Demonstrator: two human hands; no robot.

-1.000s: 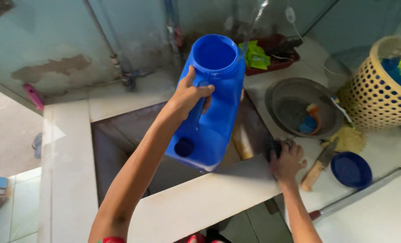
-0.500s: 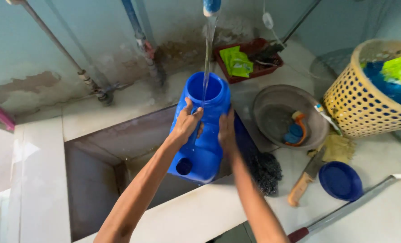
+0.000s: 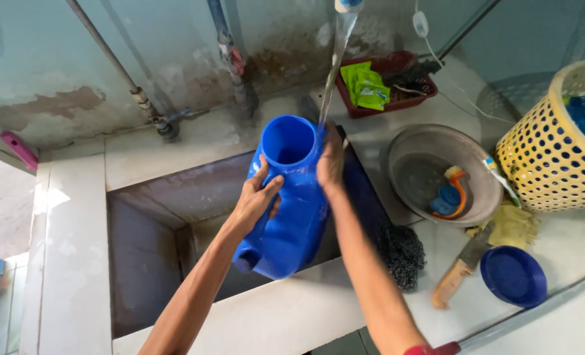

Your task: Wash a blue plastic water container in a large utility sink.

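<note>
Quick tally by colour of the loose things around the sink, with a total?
Blue: 2, the jug in both hands and the round lid
Yellow: 1, the perforated basket
Red: 1, the tray
Grey: 1, the metal basin
Total: 5

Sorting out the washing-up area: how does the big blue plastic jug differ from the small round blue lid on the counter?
The big blue plastic jug is tall and deep with an open mouth; the small round blue lid is shallow and flat. The jug is held tilted over the sink by the left hand and right hand under running water; the lid lies untouched on the counter. Both are blue plastic.
</note>
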